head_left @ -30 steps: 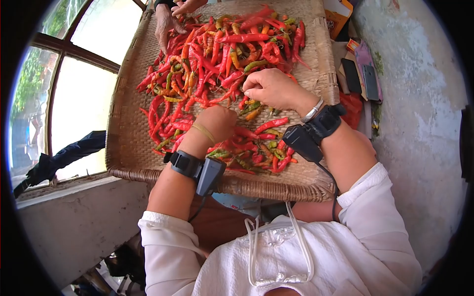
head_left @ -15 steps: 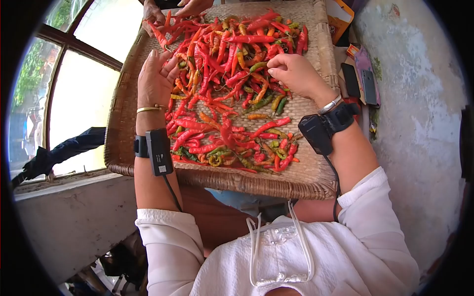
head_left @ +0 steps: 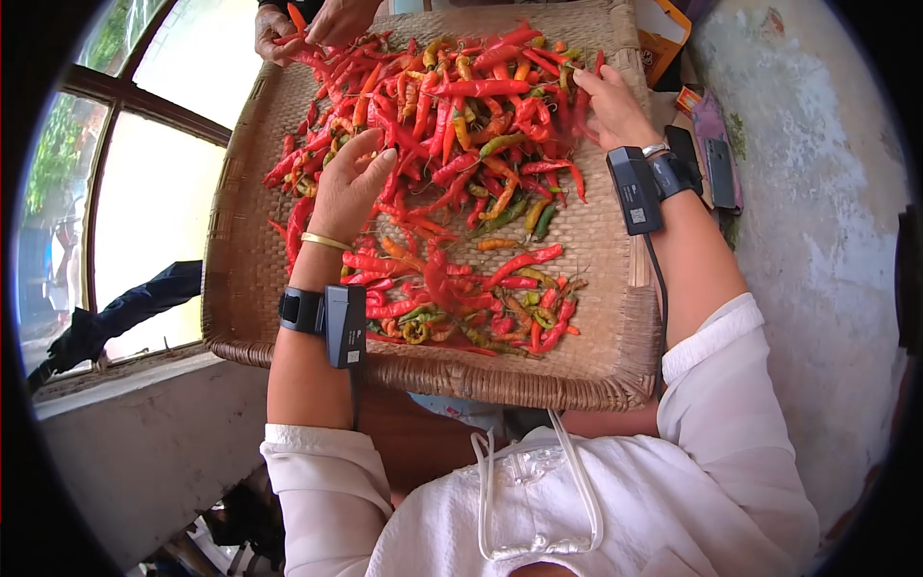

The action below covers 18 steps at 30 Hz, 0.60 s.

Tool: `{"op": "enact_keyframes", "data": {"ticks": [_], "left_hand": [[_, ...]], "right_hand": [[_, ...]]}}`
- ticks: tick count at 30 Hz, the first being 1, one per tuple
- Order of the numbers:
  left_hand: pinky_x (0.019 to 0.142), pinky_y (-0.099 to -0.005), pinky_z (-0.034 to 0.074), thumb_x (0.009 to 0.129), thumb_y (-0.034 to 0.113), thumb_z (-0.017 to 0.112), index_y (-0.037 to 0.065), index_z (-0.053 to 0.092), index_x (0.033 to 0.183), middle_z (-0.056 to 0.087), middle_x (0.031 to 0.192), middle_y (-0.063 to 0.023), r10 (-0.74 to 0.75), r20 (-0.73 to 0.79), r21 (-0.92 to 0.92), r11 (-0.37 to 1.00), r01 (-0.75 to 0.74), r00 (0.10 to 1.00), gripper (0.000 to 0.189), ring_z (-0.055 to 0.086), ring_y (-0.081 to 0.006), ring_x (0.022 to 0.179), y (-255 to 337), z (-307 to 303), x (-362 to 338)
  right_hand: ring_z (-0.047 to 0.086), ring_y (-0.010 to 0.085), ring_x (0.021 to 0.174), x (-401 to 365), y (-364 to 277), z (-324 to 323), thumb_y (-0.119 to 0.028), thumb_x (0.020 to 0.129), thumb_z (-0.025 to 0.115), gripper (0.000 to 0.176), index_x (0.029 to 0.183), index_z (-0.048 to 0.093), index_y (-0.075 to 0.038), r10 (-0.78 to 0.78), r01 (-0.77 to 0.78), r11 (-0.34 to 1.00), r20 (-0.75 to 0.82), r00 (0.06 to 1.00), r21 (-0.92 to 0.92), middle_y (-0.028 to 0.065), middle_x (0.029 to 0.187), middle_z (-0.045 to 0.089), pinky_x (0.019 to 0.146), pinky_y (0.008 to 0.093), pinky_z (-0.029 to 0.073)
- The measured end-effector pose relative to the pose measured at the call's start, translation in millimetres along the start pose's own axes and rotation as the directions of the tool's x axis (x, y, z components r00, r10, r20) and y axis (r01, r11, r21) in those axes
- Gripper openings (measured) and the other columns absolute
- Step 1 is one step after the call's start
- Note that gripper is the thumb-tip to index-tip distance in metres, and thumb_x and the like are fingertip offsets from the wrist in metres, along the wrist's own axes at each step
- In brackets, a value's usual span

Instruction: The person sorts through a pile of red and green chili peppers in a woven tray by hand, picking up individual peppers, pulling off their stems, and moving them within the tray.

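Observation:
A wide woven tray (head_left: 602,317) on my lap holds a spread of red, orange and green chili peppers (head_left: 452,125). My left hand (head_left: 351,185) rests on the chilies at the tray's left-middle, fingers apart and curled lightly over them. My right hand (head_left: 606,96) reaches to the far right of the pile, fingers spread on the red chilies near the tray's rim. Both wrists carry black strapped devices. A second person's hands (head_left: 312,24) work at the tray's far left corner and hold a chili.
A window with a dark frame (head_left: 125,96) is on the left, above a pale ledge (head_left: 144,423). To the right of the tray lie dark phones (head_left: 707,154) and an orange packet (head_left: 659,29) by a rough plaster wall (head_left: 817,192).
My right hand moved from the pile's middle out to the far right edge. My left hand swung from the near chilies to the left rim, then back onto the pile with fingers spread.

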<state>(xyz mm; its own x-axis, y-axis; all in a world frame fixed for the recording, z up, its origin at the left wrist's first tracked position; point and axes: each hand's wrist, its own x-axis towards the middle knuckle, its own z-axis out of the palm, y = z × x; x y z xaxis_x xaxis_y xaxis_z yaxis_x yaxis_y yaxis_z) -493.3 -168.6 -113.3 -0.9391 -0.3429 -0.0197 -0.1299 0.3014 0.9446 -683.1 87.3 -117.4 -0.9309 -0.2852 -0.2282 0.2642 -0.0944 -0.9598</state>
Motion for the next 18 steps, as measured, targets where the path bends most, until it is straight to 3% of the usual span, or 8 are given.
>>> {"op": "enact_keyframes", "data": {"ticks": [2, 5, 9, 12, 13, 14, 16, 18], "left_hand": [[0.079, -0.0268, 0.045, 0.082, 0.029, 0.061, -0.005, 0.047, 0.117, 0.056, 0.108, -0.0136, -0.010, -0.023, -0.025, 1.000, 0.009, 1.000, 0.051, 0.055, -0.0158, 0.094, -2, -1, 8], [0.081, -0.0305, 0.044, 0.078, 0.036, 0.062, -0.004, 0.049, 0.115, 0.057, 0.103, -0.0203, 0.151, 0.004, 0.427, 0.894, -0.138, 0.989, 0.056, 0.056, -0.0230, 0.096, 14, -5, 33], [0.087, -0.0393, 0.040, 0.077, 0.054, 0.054, -0.003, 0.051, 0.113, 0.055, 0.107, -0.0238, 0.335, -0.065, 0.572, 0.784, -0.240, 0.940, 0.067, 0.052, -0.0337, 0.104, 10, 2, 82], [0.088, -0.0400, 0.039, 0.076, 0.060, 0.049, 0.003, 0.051, 0.115, 0.056, 0.109, -0.0209, 0.299, -0.025, 0.718, 0.670, -0.191, 0.954, 0.069, 0.051, -0.0337, 0.105, -10, 3, 120], [0.089, -0.0405, 0.039, 0.075, 0.063, 0.047, 0.011, 0.051, 0.117, 0.055, 0.112, -0.0166, 0.183, 0.055, 0.582, 0.793, -0.180, 0.982, 0.067, 0.051, -0.0327, 0.106, -20, 4, 133], [0.090, -0.0411, 0.038, 0.078, 0.056, 0.048, 0.017, 0.052, 0.116, 0.058, 0.109, -0.0123, 0.125, -0.062, 0.709, 0.704, -0.044, 0.990, 0.054, 0.051, -0.0315, 0.105, -12, 11, 129], [0.087, -0.0341, 0.040, 0.085, 0.047, 0.045, 0.009, 0.048, 0.119, 0.056, 0.107, -0.0148, 0.450, 0.330, 0.850, 0.240, -0.469, 0.830, 0.051, 0.052, -0.0284, 0.103, -54, -1, 151], [0.090, -0.0320, 0.040, 0.088, 0.041, 0.043, 0.012, 0.044, 0.124, 0.054, 0.112, -0.0137, 0.331, 0.168, 0.800, 0.505, -0.325, 0.929, 0.046, 0.050, -0.0272, 0.107, -53, -7, 151]], "right_hand": [[0.042, 0.0243, 0.112, 20, 17, -7, -0.021, 0.076, 0.061, 0.076, 0.130, 0.018, 0.010, 0.009, -0.009, 1.000, -0.018, 1.000, -0.018, 0.0218, 0.125, 0.038, 0.089, 0.0321, 0.039], [0.046, 0.0211, 0.106, 26, 25, -2, -0.020, 0.075, 0.062, 0.063, 0.121, 0.031, 0.010, -0.057, 0.043, 0.982, -0.071, 0.996, -0.185, 0.0198, 0.119, 0.044, 0.086, 0.0318, 0.041], [0.050, 0.0205, 0.099, 8, 11, 9, -0.021, 0.075, 0.062, 0.053, 0.116, 0.041, 0.006, -0.057, 0.048, 0.982, -0.042, 0.997, -0.181, 0.0158, 0.110, 0.052, 0.085, 0.0328, 0.041], [0.051, 0.0197, 0.095, 34, 38, -6, -0.021, 0.075, 0.063, 0.048, 0.113, 0.045, 0.003, -0.042, 0.053, 0.995, 0.136, 0.990, -0.079, 0.0148, 0.109, 0.053, 0.084, 0.0308, 0.040], [0.055, 0.0152, 0.094, 42, 45, -10, -0.015, 0.086, 0.053, 0.027, 0.111, 0.049, -0.005, -0.056, 0.079, 0.981, 0.127, 0.990, -0.178, 0.0067, 0.103, 0.057, 0.081, 0.0318, 0.046], [0.055, 0.0152, 0.094, 41, 44, -10, -0.015, 0.086, 0.053, 0.027, 0.111, 0.049, -0.005, -0.038, 0.062, 0.978, 0.123, 0.992, -0.198, 0.0067, 0.103, 0.057, 0.081, 0.0318, 0.046], [0.056, 0.0158, 0.092, 29, 33, -6, -0.017, 0.086, 0.052, 0.029, 0.112, 0.049, -0.005, -0.024, 0.049, 0.992, 0.207, 0.978, -0.114, 0.0042, 0.102, 0.057, 0.078, 0.0295, 0.047], [0.057, 0.0135, 0.090, 18, 25, 0, -0.019, 0.086, 0.052, 0.028, 0.111, 0.049, -0.006, 0.009, 0.028, 0.970, 0.151, 0.989, -0.243, 0.0021, 0.102, 0.057, 0.077, 0.0263, 0.047]]}}
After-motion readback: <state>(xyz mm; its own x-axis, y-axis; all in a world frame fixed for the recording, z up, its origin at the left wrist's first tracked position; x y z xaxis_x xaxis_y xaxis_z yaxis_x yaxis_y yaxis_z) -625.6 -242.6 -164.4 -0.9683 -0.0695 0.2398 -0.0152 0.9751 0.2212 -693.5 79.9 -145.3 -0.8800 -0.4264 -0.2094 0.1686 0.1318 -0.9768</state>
